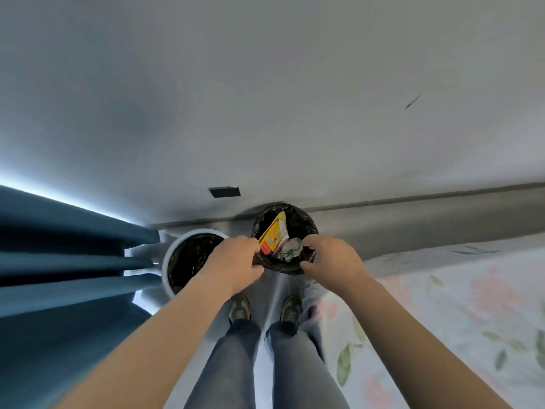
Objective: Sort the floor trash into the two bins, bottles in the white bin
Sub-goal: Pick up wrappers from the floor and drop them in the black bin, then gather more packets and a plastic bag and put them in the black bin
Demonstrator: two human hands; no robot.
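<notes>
Seen from above, both hands, left hand (236, 258) and right hand (330, 258), have a closed grip on the black bin's (298, 219) liner rim. It holds a yellow packet (272, 236) and crumpled paper (290, 249); the white bin (177, 249) stands just left. Sorting looks nearly done; next, probably release the liner and check the floor.

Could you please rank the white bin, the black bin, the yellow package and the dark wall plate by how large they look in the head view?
1. white bin and black bin: similar apparent size; hands hide part of each, so I won't rank them.
2. yellow package
3. dark wall plate
</notes>
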